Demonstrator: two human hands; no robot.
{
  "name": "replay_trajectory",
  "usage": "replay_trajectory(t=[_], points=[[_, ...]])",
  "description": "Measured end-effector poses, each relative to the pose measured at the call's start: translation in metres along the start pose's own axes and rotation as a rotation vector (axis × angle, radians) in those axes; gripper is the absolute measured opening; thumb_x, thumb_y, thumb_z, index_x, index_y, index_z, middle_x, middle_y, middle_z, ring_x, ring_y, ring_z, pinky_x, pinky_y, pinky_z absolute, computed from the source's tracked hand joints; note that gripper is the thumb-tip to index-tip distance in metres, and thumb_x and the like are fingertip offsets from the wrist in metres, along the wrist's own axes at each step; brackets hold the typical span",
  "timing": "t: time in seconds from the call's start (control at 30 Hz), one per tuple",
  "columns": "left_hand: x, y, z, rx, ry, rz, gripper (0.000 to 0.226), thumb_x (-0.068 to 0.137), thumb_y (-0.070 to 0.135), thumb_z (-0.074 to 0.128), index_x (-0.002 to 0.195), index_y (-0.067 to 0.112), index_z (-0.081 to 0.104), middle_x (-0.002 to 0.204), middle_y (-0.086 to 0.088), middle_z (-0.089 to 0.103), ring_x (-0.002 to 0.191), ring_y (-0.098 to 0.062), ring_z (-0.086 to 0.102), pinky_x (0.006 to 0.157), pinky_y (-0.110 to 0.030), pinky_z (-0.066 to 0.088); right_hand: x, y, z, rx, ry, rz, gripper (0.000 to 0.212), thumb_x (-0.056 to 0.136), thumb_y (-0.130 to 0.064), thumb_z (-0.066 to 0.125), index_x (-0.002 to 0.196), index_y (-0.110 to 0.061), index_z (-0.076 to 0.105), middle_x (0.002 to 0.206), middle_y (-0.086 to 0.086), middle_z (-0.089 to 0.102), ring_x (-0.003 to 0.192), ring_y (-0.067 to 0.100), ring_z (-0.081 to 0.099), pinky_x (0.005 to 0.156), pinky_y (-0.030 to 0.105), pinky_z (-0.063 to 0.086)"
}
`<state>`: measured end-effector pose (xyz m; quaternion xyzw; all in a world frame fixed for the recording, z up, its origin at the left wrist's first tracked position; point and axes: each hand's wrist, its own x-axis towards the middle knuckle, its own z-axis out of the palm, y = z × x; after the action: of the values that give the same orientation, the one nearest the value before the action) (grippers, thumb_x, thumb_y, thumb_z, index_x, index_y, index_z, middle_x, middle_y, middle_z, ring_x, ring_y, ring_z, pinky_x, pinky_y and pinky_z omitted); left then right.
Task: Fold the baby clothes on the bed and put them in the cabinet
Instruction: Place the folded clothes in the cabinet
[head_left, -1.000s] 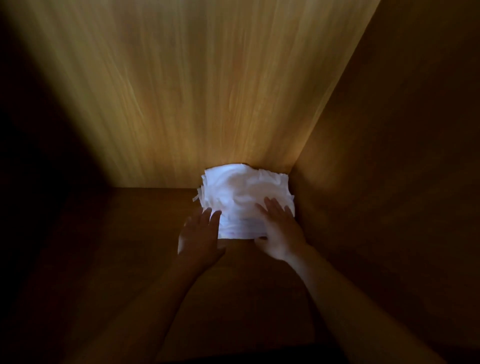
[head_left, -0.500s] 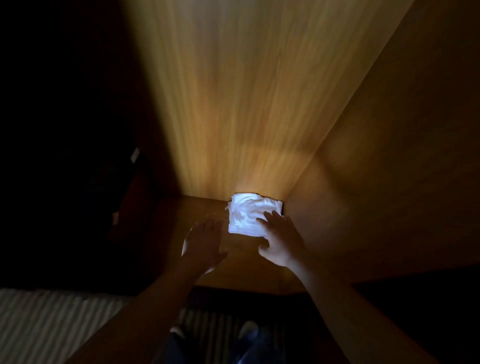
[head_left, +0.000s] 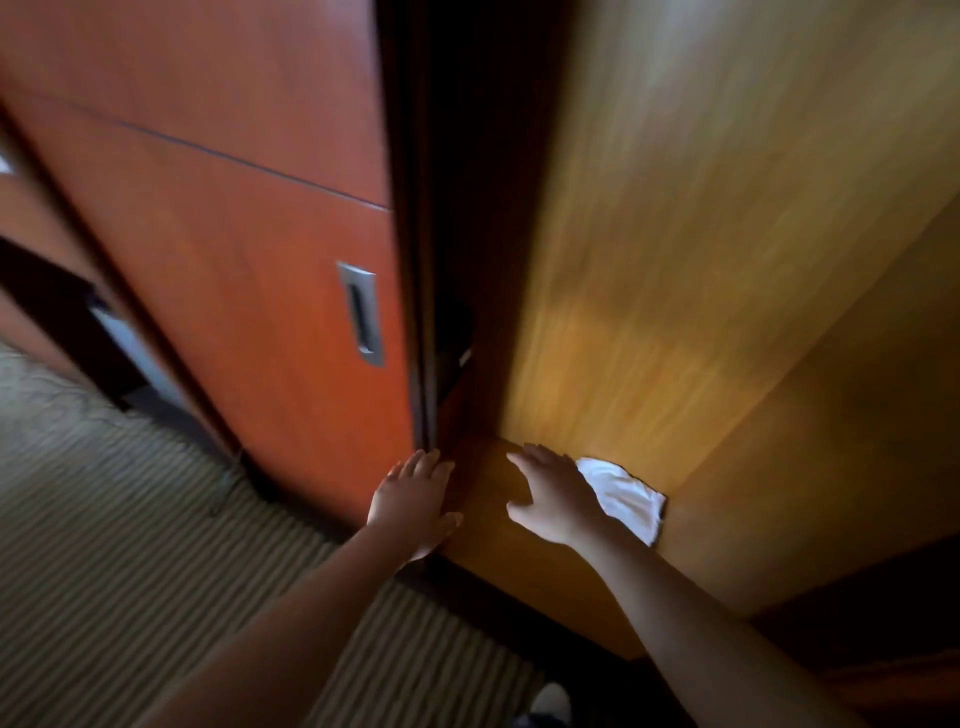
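The folded white baby clothes lie on the cabinet floor, tucked into the back right corner. My right hand hovers just left of the pile with fingers spread and straight, holding nothing; it hides the pile's left edge. My left hand is open too, fingers straight, near the lower edge of the reddish sliding door. Whether it touches the door I cannot tell.
The sliding door has a recessed metal handle. The cabinet's wooden back wall and right side wall close in the corner. Striped carpet covers the floor, and a shoe tip shows at the bottom.
Both hands have let go of the white pile and pulled back and left. The view has drawn out of the cabinet, so the door and carpet show.
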<state>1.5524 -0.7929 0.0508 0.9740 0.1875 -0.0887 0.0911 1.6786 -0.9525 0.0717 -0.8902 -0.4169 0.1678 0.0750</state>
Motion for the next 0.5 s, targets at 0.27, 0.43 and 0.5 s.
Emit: replay_trajectory(t=[0.27, 0.43, 0.5], points=[[-0.142, -0.155, -0.010, -0.022, 0.090, -0.309, 0.076, 0.091, 0.054, 0.053, 0.152, 0.022, 0.021, 0.160, 0.002, 0.020, 0.149, -0.018, 0.014, 0.121, -0.035, 0.014, 0.007, -0.200, 0.032, -0.019, -0.019, -0.319, 0.070, 0.090, -0.038, 0.061, 0.151, -0.024, 0.031, 0.160, 0.001, 0.023, 0.146, 0.018, 0.021, 0.120, 0.039, 0.017], [-0.229, -0.245, -0.016, -0.038, 0.176, -0.531, 0.073, 0.090, 0.055, 0.055, 0.150, 0.025, 0.027, 0.156, 0.004, 0.029, 0.146, -0.015, 0.021, 0.120, -0.034, 0.017, 0.021, -0.320, 0.048, -0.044, -0.100, -0.545, 0.069, 0.091, -0.035, 0.059, 0.152, -0.025, 0.029, 0.161, 0.001, 0.020, 0.146, 0.021, 0.023, 0.118, 0.034, 0.023], [-0.260, -0.276, -0.018, -0.049, 0.197, -0.615, 0.071, 0.091, 0.053, 0.054, 0.150, 0.022, 0.029, 0.156, 0.002, 0.030, 0.147, -0.017, 0.020, 0.120, -0.034, 0.015, 0.029, -0.365, 0.057, -0.059, -0.115, -0.623, 0.069, 0.089, -0.034, 0.061, 0.151, -0.023, 0.032, 0.160, 0.002, 0.022, 0.145, 0.021, 0.025, 0.117, 0.032, 0.023]])
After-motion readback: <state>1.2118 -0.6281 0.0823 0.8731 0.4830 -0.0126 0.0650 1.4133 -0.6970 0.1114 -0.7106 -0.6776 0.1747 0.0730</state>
